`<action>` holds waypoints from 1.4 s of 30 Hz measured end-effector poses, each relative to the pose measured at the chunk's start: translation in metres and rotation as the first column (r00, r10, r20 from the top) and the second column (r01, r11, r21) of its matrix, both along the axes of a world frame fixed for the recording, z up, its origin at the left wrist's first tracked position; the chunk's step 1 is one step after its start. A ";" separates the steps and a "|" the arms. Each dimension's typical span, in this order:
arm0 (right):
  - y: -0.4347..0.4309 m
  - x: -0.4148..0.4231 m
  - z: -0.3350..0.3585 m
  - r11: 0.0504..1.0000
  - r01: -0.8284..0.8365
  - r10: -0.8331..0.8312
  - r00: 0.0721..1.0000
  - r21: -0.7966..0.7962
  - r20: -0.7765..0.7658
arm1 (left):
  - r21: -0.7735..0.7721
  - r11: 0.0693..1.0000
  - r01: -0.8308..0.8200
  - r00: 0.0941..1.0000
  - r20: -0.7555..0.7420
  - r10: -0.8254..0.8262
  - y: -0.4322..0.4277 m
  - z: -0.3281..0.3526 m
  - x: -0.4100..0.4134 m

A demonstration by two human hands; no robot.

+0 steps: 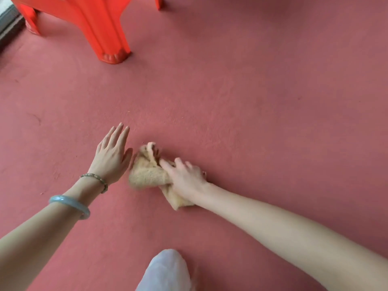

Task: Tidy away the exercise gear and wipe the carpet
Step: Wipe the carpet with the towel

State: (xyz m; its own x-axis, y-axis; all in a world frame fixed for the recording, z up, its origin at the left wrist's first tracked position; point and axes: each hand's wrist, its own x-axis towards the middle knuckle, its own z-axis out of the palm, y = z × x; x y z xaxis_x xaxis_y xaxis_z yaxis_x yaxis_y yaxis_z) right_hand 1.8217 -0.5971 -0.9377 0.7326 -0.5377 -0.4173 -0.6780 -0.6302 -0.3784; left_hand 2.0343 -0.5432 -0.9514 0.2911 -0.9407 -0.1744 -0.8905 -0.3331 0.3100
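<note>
A tan terry cloth (147,175) is seen bunched on the red carpet (252,112), low and a little left of the middle of the view. It is gripped by the right hand (184,177), whose fingers are curled over and round the middle of the bundle. One end of the cloth is trapped under the wrist and a looser lobe is spread toward the left.

The left hand (111,156) is held just beside that lobe with its fingers straight and close together, and nothing is held in it. Whether its palm is pressed on the carpet or only hovers over it cannot be told.

The cloth is judged to be light, soft and limp, with a looped pile that should drag on the carpet rather than slide. It is likely to fold and creep under a push, so it is best taken at the thick gathered middle, as it is now, with the loose edges tucked under the palm. No fragility is expected, and whether it is damp cannot be seen. The carpet looks short-piled and firm.

A jade-coloured bangle (69,203) and a beaded bracelet (96,179) are worn on the left wrist. A red plastic stool (100,24) stands well apart at the upper left. A knee in pale fabric (168,269) shows at the bottom edge. No exercise gear is in view.

No brand, label or legible writing can be made out on anything
</note>
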 end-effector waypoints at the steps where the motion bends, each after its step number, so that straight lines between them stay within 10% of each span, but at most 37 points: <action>1: -0.020 -0.010 0.000 0.997 0.076 -0.076 0.997 -0.005 0.031 | -0.012 1.000 0.016 1.000 -0.007 -0.016 -0.015 -0.004 -0.005; 11: -0.159 -0.203 0.010 0.600 0.644 -0.773 0.620 -0.474 -0.137 | -0.057 0.979 0.196 0.980 -0.017 -0.198 -0.115 -0.050 -0.086; 15: -0.171 -0.199 0.010 0.466 0.834 -0.885 0.437 -0.294 -0.162 | -0.031 0.978 0.205 0.979 0.029 -0.204 -0.118 -0.056 -0.084; 21: -0.151 -0.104 -0.002 0.501 0.769 -0.852 0.518 -0.397 -0.071 | 0.055 0.963 0.262 0.962 0.065 -0.266 -0.098 -0.056 -0.058; 32: -0.124 -0.027 -0.009 0.886 0.356 -0.352 0.934 -0.297 0.069 | 0.189 0.944 0.270 0.951 0.103 -0.293 -0.095 -0.051 -0.057; 42: -0.264 -0.183 -0.013 0.664 0.529 -0.637 0.770 -0.529 -0.030 | 0.067 0.967 0.247 0.960 0.116 -0.254 -0.148 -0.042 -0.084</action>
